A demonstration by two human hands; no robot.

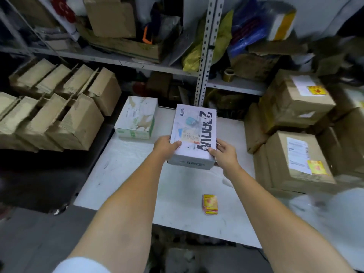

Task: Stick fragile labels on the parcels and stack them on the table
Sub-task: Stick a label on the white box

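Observation:
I hold a white printed parcel (194, 133) with bold black lettering above the middle of the white table (137, 174). My left hand (165, 147) grips its near left corner and my right hand (224, 154) grips its near right corner. A small stack of yellow-and-red fragile labels (210, 204) lies on the table, nearer to me than the parcel. Another white parcel with green print (136, 117) sits at the table's far left. Brown parcels bearing yellow fragile labels (295, 101) (297, 160) are stacked on the right.
Rows of open brown cartons (59, 107) stand to the left of the table. Metal shelving (204, 52) behind holds cardboard, bags and a tape roll (228, 74). The floor below the table's near edge is dark and cluttered.

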